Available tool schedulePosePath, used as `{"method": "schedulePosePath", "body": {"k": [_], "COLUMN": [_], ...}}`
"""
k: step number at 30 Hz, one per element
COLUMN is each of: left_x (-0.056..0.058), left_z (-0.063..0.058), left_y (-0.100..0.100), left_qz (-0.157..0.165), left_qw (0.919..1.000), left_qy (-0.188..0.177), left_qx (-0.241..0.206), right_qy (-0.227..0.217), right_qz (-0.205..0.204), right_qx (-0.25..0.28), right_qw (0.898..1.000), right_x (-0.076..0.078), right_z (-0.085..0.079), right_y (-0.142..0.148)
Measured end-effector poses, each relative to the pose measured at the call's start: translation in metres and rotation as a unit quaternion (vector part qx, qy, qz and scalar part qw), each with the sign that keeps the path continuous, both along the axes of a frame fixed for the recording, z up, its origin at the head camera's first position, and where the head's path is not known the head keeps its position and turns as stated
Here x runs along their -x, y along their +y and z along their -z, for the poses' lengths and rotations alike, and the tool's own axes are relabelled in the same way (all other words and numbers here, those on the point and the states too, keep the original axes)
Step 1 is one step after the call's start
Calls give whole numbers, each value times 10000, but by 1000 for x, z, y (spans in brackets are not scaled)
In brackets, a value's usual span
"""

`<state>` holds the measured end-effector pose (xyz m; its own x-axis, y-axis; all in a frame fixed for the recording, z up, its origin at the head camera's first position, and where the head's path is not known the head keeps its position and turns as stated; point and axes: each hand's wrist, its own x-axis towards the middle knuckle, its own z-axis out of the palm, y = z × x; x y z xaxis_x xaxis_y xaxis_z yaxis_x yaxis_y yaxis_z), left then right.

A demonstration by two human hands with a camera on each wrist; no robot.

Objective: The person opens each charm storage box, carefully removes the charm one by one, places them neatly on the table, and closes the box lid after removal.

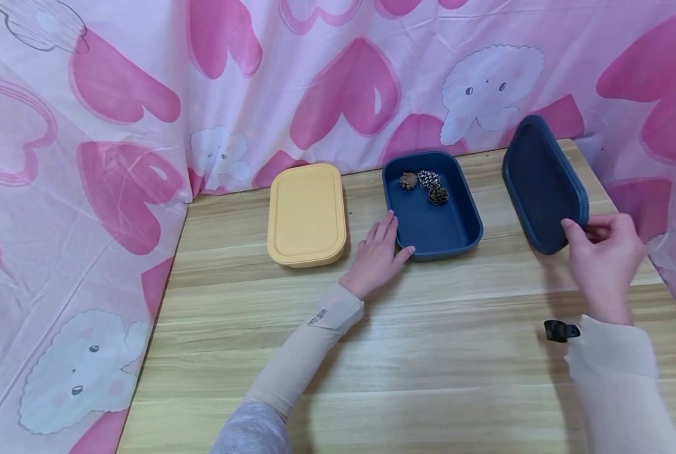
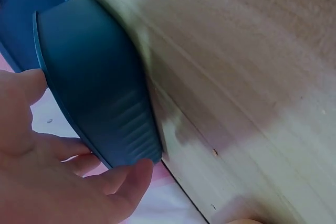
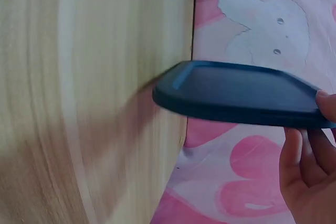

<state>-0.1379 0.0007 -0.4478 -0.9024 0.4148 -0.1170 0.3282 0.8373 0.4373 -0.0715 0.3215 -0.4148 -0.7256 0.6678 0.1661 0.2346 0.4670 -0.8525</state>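
Observation:
A dark blue box point(image 1: 434, 230) without a cover stands on the table. Three pine cones point(image 1: 428, 179) lie inside it toward the back. My left hand point(image 1: 374, 257) rests against the box's left wall and near-left corner, its fingers extended; in the left wrist view the fingertips point(image 2: 137, 174) touch the ribbed outer wall. To the right, my right hand point(image 1: 607, 261) pinches the matching blue lid point(image 1: 545, 186) by its near right edge. The lid is tilted up on its side, its recessed inner face turned to the left, and in the right wrist view it appears above the tabletop.
Left of the blue box sits a yellow box with its lid on point(image 1: 307, 214). A pink curtain with hearts point(image 1: 346, 94) hangs behind the wooden table point(image 1: 429, 372) and along both sides. A small black clip point(image 1: 561, 331) sits at my right wrist.

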Motion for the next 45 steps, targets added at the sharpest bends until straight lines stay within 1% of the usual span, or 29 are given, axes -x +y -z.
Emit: {"method": "schedulePosePath", "body": {"k": [4,6,8,11,15,18,21,24,30,34,38,45], "left_x": [1,1,1,2,3,2,2,2,3,2,2,2], "left_z": [0,-1,-1,0,0,-1,-1,1,1,0,1,3], "left_y": [0,0,1,2,3,3,3,2,2,1,1,1], "left_qz": [7,-2,-40,-107,-234,-320,-360,-376,-410,-419,-408,-380], "left_qw": [9999,9997,9992,9973,9925,9898,9886,9875,9862,9859,9859,9864], "left_qy": [-127,-179,-246,-353,-582,-715,-783,-833,-905,-938,-953,-940], "left_qx": [-105,-184,-326,-627,-1045,-1193,-1233,-1281,-1326,-1323,-1316,-1291], "right_qy": [148,298,302,339,199,-14,-334,-518,-469,-501,-686,-1031], "right_qz": [-190,-317,-484,-822,-1295,-1536,-1733,-1870,-2088,-2175,-2306,-2598], "right_qx": [-504,-826,-1071,-1556,-1836,-1893,-1851,-1849,-2074,-2109,-2062,-2130], "right_qw": [9984,9956,9926,9838,9742,9698,9667,9634,9546,9517,9485,9362], "right_x": [1,1,1,1,0,-1,-2,-3,-1,0,0,3], "right_z": [4,7,10,14,19,22,24,25,31,35,37,42], "right_y": [-6,-9,-11,-14,-16,-16,-16,-17,-20,-20,-19,-16]}}
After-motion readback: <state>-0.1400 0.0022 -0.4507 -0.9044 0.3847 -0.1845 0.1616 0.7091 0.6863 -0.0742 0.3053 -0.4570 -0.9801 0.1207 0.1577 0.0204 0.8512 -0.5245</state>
